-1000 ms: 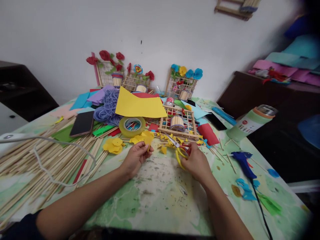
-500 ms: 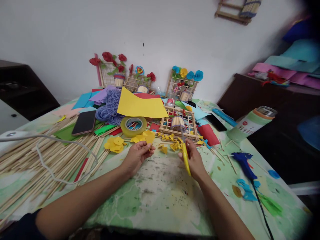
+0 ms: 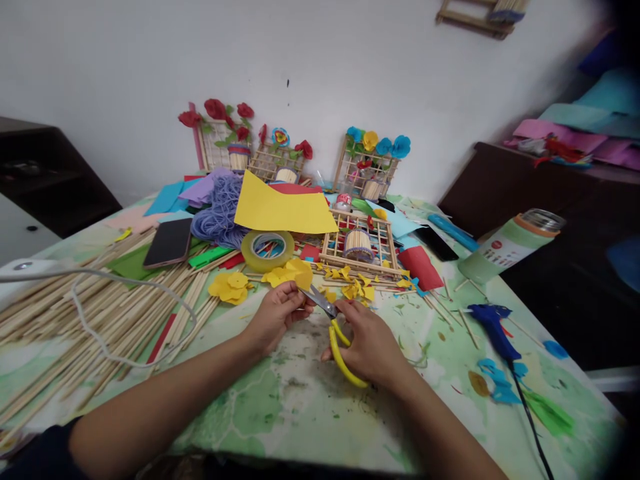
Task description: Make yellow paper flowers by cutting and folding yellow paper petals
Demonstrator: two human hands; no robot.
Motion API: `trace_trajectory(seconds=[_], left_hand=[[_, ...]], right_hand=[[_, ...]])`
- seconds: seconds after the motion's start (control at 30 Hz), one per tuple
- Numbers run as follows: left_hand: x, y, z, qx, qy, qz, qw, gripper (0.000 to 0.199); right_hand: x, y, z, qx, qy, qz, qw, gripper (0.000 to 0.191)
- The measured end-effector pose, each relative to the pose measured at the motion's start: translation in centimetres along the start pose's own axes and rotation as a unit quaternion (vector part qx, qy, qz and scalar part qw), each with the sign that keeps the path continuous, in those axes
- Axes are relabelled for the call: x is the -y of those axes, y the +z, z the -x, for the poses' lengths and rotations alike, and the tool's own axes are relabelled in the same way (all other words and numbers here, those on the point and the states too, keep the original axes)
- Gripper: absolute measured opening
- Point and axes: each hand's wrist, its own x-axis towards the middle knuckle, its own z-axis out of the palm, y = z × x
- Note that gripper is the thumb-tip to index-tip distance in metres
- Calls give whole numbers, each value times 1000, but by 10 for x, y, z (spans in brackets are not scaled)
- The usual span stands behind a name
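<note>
Between thumb and fingers, my left hand [image 3: 281,312] pinches a yellow paper petal [image 3: 301,272]. My right hand [image 3: 367,340] grips yellow-handled scissors [image 3: 345,357], whose blades point up and left and reach the lower edge of the petal beside my left fingertips. Whether the blades have paper between them is hard to make out. Left of my left hand lies a yellow paper flower [image 3: 230,287]. More yellow petals [image 3: 280,275] lie just behind it, and small yellow scraps [image 3: 356,289] are scattered beyond the scissors.
A tape roll [image 3: 267,251], a yellow sheet [image 3: 285,210] and a stick lattice [image 3: 360,245] stand behind my hands. Many wooden sticks [image 3: 110,320] and a grey cable [image 3: 133,365] spread left. On the right are a glue gun [image 3: 495,331] and a bottle [image 3: 510,247].
My right hand has moved left and turned the scissors, bringing their blades to the yellow petal. My left hand stays nearly in place, still pinching it.
</note>
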Motion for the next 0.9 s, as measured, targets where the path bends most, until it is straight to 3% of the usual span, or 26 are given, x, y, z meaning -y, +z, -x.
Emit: trace_trajectory(seconds=[0.9], left_hand=[[5, -1, 1, 20, -10, -3, 1000, 24]], right_hand=[[8, 1, 3, 21, -3, -41, 999, 56]])
